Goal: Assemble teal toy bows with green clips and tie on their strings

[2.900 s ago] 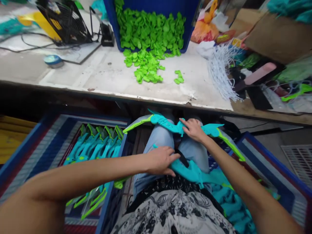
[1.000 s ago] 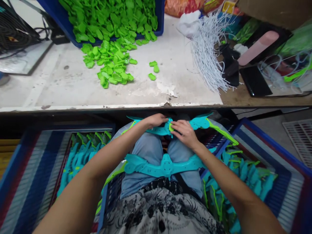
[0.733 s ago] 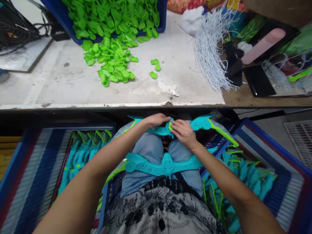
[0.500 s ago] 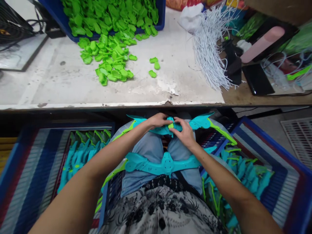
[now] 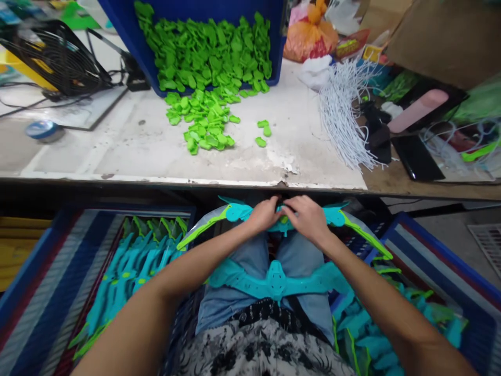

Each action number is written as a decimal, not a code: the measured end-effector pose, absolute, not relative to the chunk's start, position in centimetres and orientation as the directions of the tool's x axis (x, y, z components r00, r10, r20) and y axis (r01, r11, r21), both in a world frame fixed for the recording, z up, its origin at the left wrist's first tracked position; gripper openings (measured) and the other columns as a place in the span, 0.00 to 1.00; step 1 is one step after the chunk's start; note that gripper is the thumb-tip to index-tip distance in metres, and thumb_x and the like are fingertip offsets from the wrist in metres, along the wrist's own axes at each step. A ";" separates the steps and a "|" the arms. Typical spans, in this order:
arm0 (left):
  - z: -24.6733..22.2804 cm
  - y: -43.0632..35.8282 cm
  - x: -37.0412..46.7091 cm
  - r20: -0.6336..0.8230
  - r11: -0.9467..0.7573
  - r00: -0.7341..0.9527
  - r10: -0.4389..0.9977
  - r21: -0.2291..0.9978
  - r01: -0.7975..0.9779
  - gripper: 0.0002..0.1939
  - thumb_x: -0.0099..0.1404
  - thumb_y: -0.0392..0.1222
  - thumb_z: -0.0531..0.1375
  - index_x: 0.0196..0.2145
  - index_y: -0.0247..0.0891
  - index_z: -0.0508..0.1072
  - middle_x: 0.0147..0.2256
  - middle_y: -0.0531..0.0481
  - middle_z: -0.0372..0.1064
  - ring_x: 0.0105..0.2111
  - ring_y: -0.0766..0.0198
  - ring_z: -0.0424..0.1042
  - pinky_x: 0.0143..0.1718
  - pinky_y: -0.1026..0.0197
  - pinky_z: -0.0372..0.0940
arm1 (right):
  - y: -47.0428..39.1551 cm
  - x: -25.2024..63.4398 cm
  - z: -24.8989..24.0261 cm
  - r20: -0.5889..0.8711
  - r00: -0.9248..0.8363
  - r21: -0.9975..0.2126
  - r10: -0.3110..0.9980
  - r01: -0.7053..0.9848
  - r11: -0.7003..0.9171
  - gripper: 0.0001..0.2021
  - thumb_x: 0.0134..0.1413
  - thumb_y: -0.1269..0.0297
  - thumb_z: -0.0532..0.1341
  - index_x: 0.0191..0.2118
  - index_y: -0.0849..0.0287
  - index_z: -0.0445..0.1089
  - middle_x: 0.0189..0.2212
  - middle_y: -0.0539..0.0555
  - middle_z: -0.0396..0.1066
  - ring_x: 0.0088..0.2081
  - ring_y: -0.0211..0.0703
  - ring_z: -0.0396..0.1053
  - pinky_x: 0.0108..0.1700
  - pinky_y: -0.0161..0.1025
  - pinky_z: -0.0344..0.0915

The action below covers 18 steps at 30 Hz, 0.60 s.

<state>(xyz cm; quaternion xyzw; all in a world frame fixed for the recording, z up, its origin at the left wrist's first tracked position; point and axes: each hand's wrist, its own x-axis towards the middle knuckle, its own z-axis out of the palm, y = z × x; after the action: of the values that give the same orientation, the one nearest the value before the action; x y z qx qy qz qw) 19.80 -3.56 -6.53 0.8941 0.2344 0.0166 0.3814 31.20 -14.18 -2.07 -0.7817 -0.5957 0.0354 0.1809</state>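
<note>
A turquoise bow-shaped plastic part (image 5: 238, 211) with lime-green tips spans above my knees, close under the table edge. My left hand (image 5: 265, 214) grips it just left of its centre. My right hand (image 5: 307, 216) has its fingers closed on it just right of the centre. Between the hands a small green piece (image 5: 284, 220) shows at the middle, partly hidden by fingers. A second turquoise part (image 5: 277, 282) lies across my lap, untouched. Loose green pieces (image 5: 207, 122) are heaped on the table.
A blue bin (image 5: 279, 57) of green pieces lies tipped on the worktable (image 5: 156, 156). White ties (image 5: 342, 115), a black phone (image 5: 417, 157) and a fan (image 5: 66, 57) lie around it. Crates with turquoise parts (image 5: 125, 266) stand at both sides.
The view has shifted up and left, showing more of the bin and fan. Both hands stay at the part's centre; the fingers have moved in closer and cover more of the small green piece.
</note>
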 end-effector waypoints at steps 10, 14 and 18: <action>-7.1 -7.2 16.9 0.025 -0.947 0.991 0.130 0.300 0.117 0.24 0.65 0.37 0.53 0.58 0.32 0.57 0.62 0.31 0.50 0.61 0.46 0.53 0.53 0.47 0.59 | 4.1 35.0 0.6 0.259 0.328 -0.271 0.909 0.928 -0.257 0.11 0.59 0.66 0.53 0.42 0.61 0.71 0.43 0.61 0.71 0.47 0.54 0.61 0.46 0.45 0.56; -3.5 -4.5 17.6 -0.076 -0.856 0.994 0.082 0.505 0.109 0.18 0.64 0.43 0.54 0.51 0.34 0.65 0.50 0.38 0.67 0.47 0.53 0.69 0.45 0.56 0.63 | 0.7 36.9 2.9 0.171 0.369 -0.297 0.914 0.904 -0.309 0.14 0.62 0.65 0.50 0.42 0.60 0.71 0.34 0.57 0.73 0.36 0.47 0.67 0.38 0.40 0.57; -1.9 -2.2 19.3 -0.297 -0.667 0.954 -0.046 0.720 0.192 0.15 0.63 0.51 0.55 0.33 0.35 0.71 0.28 0.50 0.68 0.28 0.62 0.68 0.29 0.64 0.58 | -3.5 40.1 4.3 -0.014 0.326 -0.276 0.945 0.908 -0.317 0.12 0.58 0.66 0.54 0.33 0.60 0.75 0.30 0.55 0.73 0.35 0.46 0.68 0.37 0.38 0.58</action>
<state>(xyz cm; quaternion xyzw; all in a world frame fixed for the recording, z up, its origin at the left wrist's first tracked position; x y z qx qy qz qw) 19.33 -2.16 -1.91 0.9011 0.0404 -0.1465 0.4060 40.15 -3.55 4.25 -0.8068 -0.5742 0.0865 0.1094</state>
